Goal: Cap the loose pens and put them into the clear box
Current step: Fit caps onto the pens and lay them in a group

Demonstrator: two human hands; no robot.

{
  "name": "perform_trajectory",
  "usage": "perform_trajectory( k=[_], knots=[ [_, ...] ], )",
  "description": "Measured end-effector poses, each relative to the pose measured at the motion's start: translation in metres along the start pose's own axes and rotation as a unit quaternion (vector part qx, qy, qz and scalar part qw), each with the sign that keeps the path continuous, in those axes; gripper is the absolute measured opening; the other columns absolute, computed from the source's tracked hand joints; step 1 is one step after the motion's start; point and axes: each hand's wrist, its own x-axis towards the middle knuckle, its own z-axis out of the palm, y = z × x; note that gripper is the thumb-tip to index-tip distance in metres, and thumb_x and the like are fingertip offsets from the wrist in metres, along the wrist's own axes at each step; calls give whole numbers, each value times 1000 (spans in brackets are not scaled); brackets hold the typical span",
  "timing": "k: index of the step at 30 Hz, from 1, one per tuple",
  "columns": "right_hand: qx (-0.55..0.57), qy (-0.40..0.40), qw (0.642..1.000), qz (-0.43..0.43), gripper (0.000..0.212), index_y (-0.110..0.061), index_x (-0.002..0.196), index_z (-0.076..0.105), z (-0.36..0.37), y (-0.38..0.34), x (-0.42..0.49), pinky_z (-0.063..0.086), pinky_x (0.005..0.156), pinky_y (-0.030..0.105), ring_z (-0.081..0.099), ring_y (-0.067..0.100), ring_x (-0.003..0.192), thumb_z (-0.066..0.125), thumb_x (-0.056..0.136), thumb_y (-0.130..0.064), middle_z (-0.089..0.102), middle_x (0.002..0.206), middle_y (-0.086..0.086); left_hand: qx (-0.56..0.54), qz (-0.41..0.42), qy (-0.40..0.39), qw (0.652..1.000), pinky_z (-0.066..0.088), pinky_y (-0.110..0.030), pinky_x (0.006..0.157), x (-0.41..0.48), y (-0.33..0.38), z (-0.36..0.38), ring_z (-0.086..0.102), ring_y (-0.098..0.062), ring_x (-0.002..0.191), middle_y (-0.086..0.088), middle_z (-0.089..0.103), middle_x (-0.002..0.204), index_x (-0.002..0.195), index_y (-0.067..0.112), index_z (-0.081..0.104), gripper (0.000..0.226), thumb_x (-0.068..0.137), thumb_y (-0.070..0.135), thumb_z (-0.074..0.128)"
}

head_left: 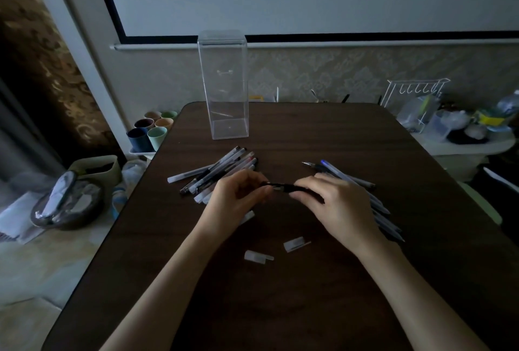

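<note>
A dark pen (292,188) lies level between my two hands above the middle of the dark table (323,137). My right hand (334,204) grips its barrel. My left hand (238,196) pinches its left end, where a cap seems to sit; the fingers hide most of it. A pile of several pens (222,173) lies just beyond my left hand. More pens (365,196) lie under and behind my right hand. Two loose clear caps (257,255) (295,244) rest on the table between my forearms. The tall clear box (224,84) stands upright at the table's far edge with nothing in it.
Coloured cups (151,131) stand in a tray off the table's far left corner. A white wire rack (412,98) and cluttered containers sit to the far right. A bag and a basket lie on the floor at the left.
</note>
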Motion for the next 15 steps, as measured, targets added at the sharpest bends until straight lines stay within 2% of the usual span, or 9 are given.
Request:
perform_trajectory(
  k=[3,6,10,12,15],
  knots=[
    [-13,8,1000,-26,33,-17,94,70,2,0,-1,52,56,29,63,9,65,49,86,-40,68,75,-4,24,0,-4,1000,53,-20,75,-1,-3,1,65,-8,77,-1,67,84,92,20,61,11,83,13,60],
    [-19,22,999,-35,30,-15,91,71,3,-1,0,50,51,27,61,9,60,52,85,-37,67,70,-4,53,10,-15,998,51,-14,73,0,-3,-1,64,-3,78,3,65,85,94,22,59,12,84,14,58],
    [-10,15,999,-30,30,-16,92,71,5,-1,-1,52,52,29,61,9,62,51,85,-37,68,72,-3,65,21,-25,997,50,-13,73,1,-5,-3,63,0,80,6,64,87,92,24,58,14,84,12,58],
    [6,11,1000,-19,30,-16,96,70,6,0,1,53,59,30,63,9,70,52,85,-37,69,79,-3,70,29,-19,997,50,-13,74,1,-4,-4,62,0,82,6,63,89,91,23,58,13,83,12,59],
    [15,39,999,4,31,-14,110,65,13,-3,7,48,84,29,57,12,98,56,85,-30,68,101,1,83,42,35,995,52,-20,74,4,-4,-7,61,-3,84,5,63,90,88,23,57,11,83,13,60]
  ],
)
